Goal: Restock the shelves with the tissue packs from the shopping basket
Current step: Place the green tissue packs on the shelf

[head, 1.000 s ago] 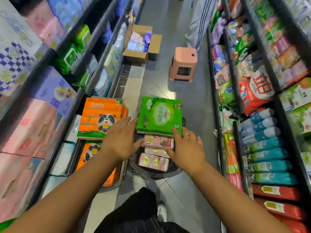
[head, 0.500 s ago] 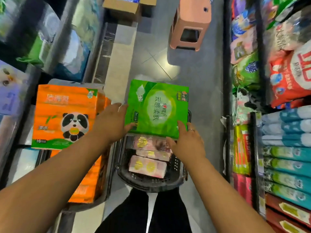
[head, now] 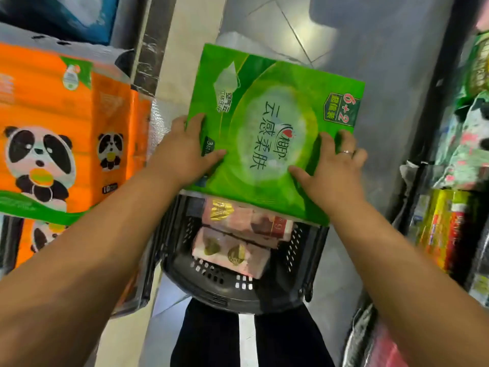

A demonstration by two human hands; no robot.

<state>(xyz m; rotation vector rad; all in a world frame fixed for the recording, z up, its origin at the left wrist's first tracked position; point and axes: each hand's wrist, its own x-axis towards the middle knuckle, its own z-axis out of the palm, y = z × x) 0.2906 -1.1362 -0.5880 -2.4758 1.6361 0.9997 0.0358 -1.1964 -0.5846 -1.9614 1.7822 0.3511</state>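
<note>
A large green tissue pack is held above the black shopping basket, tilted up on its near edge. My left hand grips its left side, thumb on the top face. My right hand, with a ring, grips its right near corner, thumb on top. Inside the basket lie pink tissue packs with gold marks, partly hidden under the green pack.
Orange panda tissue packs are stacked at the left, close to my left arm. Shelves with coloured packets line the right side. Grey floor tiles run ahead between the shelves. My dark trousers show below the basket.
Both hands have lifted the green pack up from the basket toward the camera. The view has tilted further down; the pink stool and the box have left the frame.
</note>
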